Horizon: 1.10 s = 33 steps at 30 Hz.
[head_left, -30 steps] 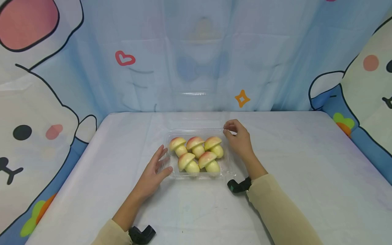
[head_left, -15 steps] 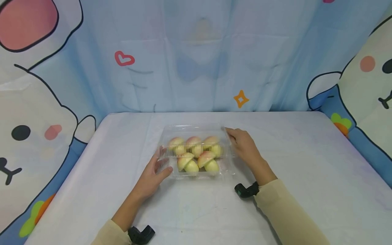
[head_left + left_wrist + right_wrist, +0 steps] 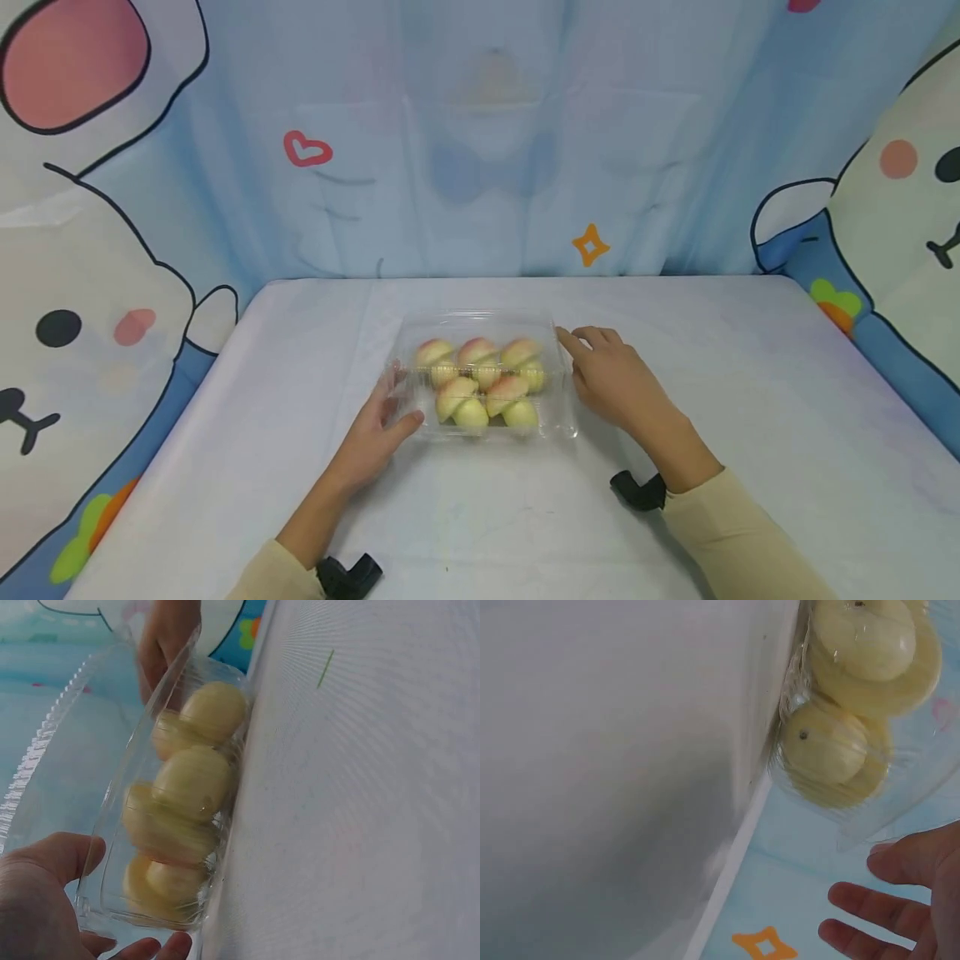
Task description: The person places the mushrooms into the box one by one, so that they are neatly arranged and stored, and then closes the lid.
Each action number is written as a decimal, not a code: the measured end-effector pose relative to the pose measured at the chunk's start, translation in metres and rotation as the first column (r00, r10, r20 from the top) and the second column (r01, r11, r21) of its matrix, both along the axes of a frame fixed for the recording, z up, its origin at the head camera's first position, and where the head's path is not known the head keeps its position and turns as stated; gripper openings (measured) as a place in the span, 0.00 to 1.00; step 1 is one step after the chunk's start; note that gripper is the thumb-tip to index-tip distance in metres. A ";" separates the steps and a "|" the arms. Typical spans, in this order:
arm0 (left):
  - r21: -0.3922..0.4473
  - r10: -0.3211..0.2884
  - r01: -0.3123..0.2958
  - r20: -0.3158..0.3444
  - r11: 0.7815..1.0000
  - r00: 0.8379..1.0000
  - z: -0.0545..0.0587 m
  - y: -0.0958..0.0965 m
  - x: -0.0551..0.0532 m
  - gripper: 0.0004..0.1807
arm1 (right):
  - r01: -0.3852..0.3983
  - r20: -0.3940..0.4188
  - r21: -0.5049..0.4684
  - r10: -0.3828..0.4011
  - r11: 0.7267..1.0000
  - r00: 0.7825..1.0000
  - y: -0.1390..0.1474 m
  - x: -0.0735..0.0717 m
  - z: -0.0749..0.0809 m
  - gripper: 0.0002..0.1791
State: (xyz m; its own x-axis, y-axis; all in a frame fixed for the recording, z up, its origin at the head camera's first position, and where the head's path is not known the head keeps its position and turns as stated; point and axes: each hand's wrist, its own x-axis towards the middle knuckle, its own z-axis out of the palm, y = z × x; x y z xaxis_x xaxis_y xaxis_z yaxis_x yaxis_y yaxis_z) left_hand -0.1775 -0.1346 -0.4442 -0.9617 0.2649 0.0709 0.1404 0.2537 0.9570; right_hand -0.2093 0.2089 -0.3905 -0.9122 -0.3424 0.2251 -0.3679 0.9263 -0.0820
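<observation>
A clear plastic clamshell box (image 3: 555, 408) lies on the table in the head view. Inside are several mushroom-shaped pieces (image 3: 470, 414), pale yellow with pinkish caps. Its hinged lid (image 3: 487, 321) is tilted over the back row, still raised at an angle in the left wrist view. My left hand (image 3: 371, 437) holds the box's left end, thumb at the front corner and fingers along the side. Beside the lid's right edge is my right hand (image 3: 618, 375), fingers extended; the right wrist view shows them spread, the thumb near the plastic. Whether that thumb touches it, I cannot tell.
A white cloth covers the table (image 3: 300, 375). Behind it hangs a blue curtain (image 3: 480, 167) printed with cartoon animals, a heart and a star. Black wrist devices (image 3: 348, 577) sit at both cuffs.
The lid has swung forward and down from upright over the pieces. My right hand moved down with it, then shifted right with its fingers loosened. My left hand stays in place.
</observation>
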 end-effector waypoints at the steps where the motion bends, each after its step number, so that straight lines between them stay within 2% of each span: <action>1: -0.001 -0.001 0.001 0.000 1.000 1.000 0.000 0.000 0.000 0.46 | -0.003 0.002 -0.015 0.003 1.000 1.000 0.002 0.003 0.001 0.27; 6: 0.007 0.000 0.000 0.019 1.000 1.000 0.001 0.001 -0.001 0.45 | -0.064 0.023 -0.155 0.068 0.986 0.997 0.010 0.011 0.002 0.24; 10: 0.002 -0.012 0.012 0.022 1.000 1.000 0.002 0.002 0.000 0.45 | -0.081 0.110 -0.326 0.123 0.942 0.986 0.010 0.011 0.001 0.26; 15: -0.014 -0.015 0.015 0.005 1.000 1.000 0.000 0.004 0.002 0.45 | -0.010 0.210 -0.472 0.123 0.882 0.970 0.008 0.009 -0.004 0.28; 18: -0.017 -0.008 0.008 -0.012 1.000 1.000 0.000 0.005 0.003 0.44 | 0.017 0.231 -0.502 0.116 0.865 0.966 0.005 0.008 -0.007 0.30; 23: -0.022 -0.014 0.014 -0.002 1.000 1.000 0.000 0.002 0.002 0.45 | 0.031 0.244 -0.516 0.112 0.856 0.963 0.002 0.007 -0.009 0.30; 26: -0.009 -0.056 0.056 0.021 0.998 0.998 0.001 -0.004 0.000 0.49 | 0.048 0.265 -0.531 0.112 0.846 0.958 0.002 0.007 -0.010 0.30; 29: 0.041 -0.117 0.115 0.051 0.993 0.992 0.003 -0.012 -0.002 0.53 | 0.069 0.284 -0.546 0.107 0.835 0.953 0.002 0.007 -0.012 0.30; 33: 0.084 -0.166 0.159 0.073 0.984 0.983 0.004 -0.016 -0.003 0.49 | 0.077 0.288 -0.555 0.105 0.828 0.952 0.002 0.006 -0.013 0.30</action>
State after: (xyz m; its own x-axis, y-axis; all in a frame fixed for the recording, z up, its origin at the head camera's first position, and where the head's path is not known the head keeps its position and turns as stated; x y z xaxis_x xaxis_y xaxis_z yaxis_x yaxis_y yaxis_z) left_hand -0.1805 -0.1504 -0.4398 -0.9096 0.4148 0.0225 0.0964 0.1582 0.9827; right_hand -0.2034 0.2104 -0.4032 -0.9613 -0.2555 0.1028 -0.2548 0.6832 -0.6843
